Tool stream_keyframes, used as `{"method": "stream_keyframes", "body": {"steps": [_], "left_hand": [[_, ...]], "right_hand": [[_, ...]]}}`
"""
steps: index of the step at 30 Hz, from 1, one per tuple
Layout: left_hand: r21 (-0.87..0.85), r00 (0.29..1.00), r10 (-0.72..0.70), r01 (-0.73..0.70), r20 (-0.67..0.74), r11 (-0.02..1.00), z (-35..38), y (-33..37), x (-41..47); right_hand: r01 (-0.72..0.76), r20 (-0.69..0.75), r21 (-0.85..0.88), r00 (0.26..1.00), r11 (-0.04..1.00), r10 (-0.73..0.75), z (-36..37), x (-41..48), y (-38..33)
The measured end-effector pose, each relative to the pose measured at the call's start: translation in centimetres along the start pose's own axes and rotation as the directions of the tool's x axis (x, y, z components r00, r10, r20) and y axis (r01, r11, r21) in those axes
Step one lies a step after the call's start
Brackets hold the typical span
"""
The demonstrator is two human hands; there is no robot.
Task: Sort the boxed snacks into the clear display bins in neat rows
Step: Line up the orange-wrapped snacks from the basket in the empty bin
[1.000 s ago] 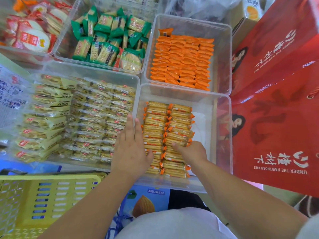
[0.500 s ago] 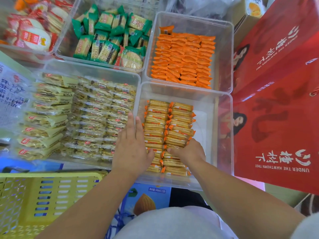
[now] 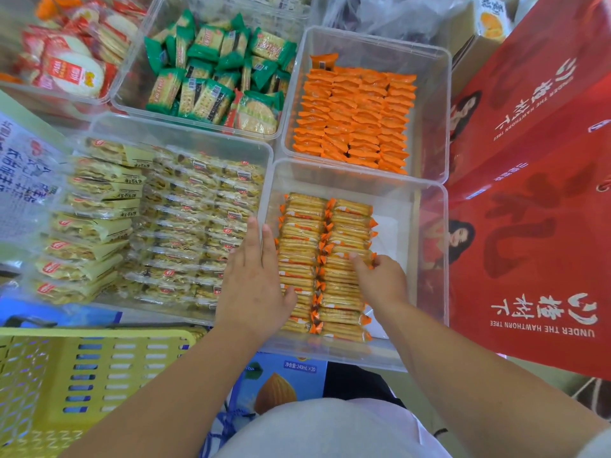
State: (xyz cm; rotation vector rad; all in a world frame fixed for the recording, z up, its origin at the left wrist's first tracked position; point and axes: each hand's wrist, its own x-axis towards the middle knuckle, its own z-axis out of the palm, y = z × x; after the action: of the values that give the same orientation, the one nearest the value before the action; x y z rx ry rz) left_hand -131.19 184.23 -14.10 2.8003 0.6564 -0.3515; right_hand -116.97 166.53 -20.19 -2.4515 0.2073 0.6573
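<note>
The clear display bin [image 3: 426,226] nearest the person holds two neat columns of cracker packets [image 3: 325,259] with orange crimped ends, lying side by side against the bin's left wall and leaving a bare strip of floor at 3 o'clock of them. The left hand [image 3: 254,285] lies flat with its fingers pressed together and pointing to 12 o'clock, its palm over the bin's left wall and its thumb resting on the lower packets of the left column, so the packets sit just at 3 o'clock of that hand. The right hand [image 3: 380,279] reaches in from 5 o'clock and pinches the orange end of a packet in the right column between fingertips and thumb; the rest of that column runs toward 12 and 6 o'clock of it. At 12 o'clock of this bin a second clear bin [image 3: 433,104] carries tight rows of orange-wrapped snacks [image 3: 355,117]. At 9 o'clock a bin [image 3: 185,137] holds pale yellow packets [image 3: 148,223] in rows, and at 11 o'clock another [image 3: 132,81] is filled loosely with green-wrapped crackers [image 3: 215,74]. A yellow slotted basket [image 3: 82,375] sits at 7 o'clock, and red gift bags [image 3: 535,193] printed "UNDER THE HAWTHORN TREE" stand at 3 o'clock.
</note>
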Motion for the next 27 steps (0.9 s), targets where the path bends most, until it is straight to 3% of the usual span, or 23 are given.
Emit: {"method": "stream_keyframes", "body": {"steps": [5,12,16,23,27], "left_hand": [[-0.005,1.0,-0.003,0.003,-0.004,1.0,0.1,0.0,0.0],[0.017,1.0,-0.002,0.002,-0.023,1.0,0.4,0.0,0.0],[0.019,1.0,-0.001,0.002,-0.025,1.0,0.5,0.0,0.1],[0.019,0.999,-0.002,0.002,-0.037,1.0,0.4,0.0,0.0],[0.011,0.999,0.002,-0.002,-0.034,1.0,0.5,-0.1,0.0]], "right_hand": [[0.03,0.014,-0.026,0.999,0.999,-0.03,1.2,0.2,-0.4],[-0.143,-0.009,0.202,0.989,0.969,0.147,0.8,1.4,-1.8],[0.056,0.002,0.205,0.998,0.977,-0.058,0.4,3.0,-2.8],[0.23,0.02,-0.087,0.973,0.969,-0.229,1.0,3.3,-3.3],[0.328,-0.013,-0.084,0.944,0.941,-0.33,1.3,3.4,-3.2]]}}
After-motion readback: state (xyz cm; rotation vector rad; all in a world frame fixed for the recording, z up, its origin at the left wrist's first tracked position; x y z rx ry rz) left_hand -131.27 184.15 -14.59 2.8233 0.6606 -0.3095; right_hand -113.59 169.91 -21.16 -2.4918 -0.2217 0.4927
